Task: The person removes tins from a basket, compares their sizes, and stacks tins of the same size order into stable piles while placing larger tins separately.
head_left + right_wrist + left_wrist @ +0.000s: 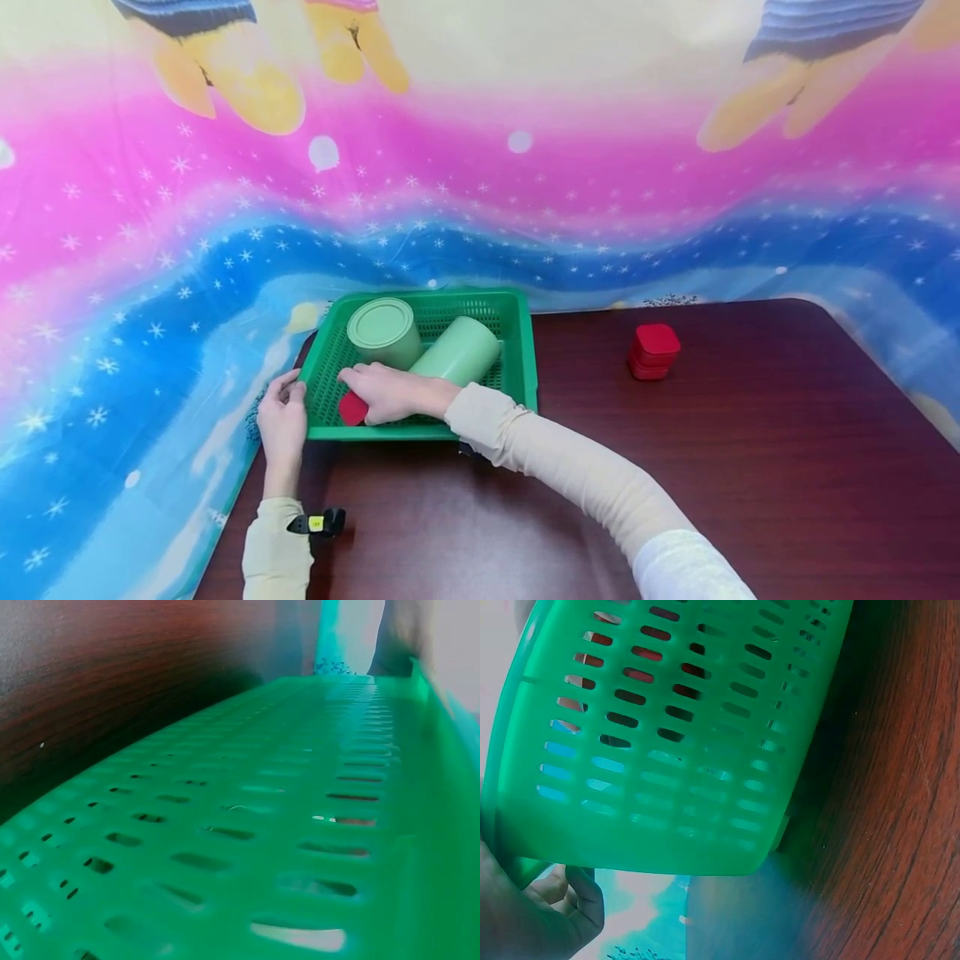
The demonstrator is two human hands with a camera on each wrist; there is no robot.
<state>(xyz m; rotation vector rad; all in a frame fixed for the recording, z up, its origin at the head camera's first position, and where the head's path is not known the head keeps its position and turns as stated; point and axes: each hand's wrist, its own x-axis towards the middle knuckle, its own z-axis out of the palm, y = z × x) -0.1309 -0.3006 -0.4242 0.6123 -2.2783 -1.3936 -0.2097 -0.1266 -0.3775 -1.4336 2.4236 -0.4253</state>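
Note:
A green plastic basket (423, 433) with slotted walls stands at the left of the table. My left hand (282, 421) grips its left rim; in the left wrist view the fingers (585, 900) curl under that rim. Inside the basket, near its front left corner, my right hand (386, 393) holds a red object (352, 409), mostly hidden by the hand. Behind that hand a pale green canister (381, 323) stands with its round end up. Beside it another pale green cylinder (459, 350) lies tilted. The right wrist view shows only the basket's outer wall (225, 825) and the table.
A red square container (654, 352) stands on the dark wooden table (720, 467), right of the basket. A black strap mount (318, 522) sits on the left wrist. Behind the table hangs a colourful printed cloth (480, 192), close to the basket's back and left sides.

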